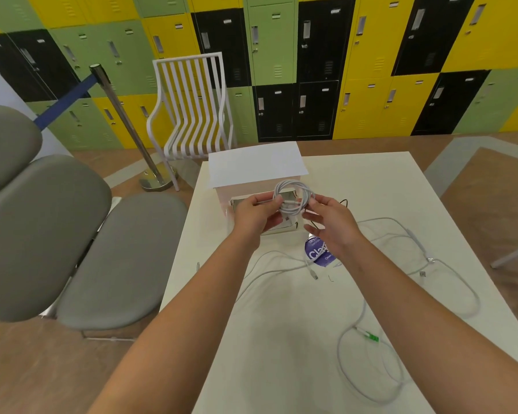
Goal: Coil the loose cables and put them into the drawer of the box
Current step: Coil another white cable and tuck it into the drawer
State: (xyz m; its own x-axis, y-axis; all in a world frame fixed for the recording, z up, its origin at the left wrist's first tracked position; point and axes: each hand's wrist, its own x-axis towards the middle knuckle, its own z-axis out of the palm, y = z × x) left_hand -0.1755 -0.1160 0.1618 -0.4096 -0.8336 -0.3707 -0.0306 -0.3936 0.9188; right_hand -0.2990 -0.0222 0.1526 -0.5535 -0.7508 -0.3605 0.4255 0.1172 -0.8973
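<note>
Lockers (281,55) in yellow, green and black are lining the back wall behind a white table (281,369). Both hands are holding a white coil (293,195) above the open drawer (278,227) of the box (256,165) at the table's far edge. The left hand (259,213) is pinching the coil's left side; the right hand (331,222) is gripping its right side with curled fingers. Loose cables (371,369) are lying uncoiled across the table, near a purple label (319,253).
</note>
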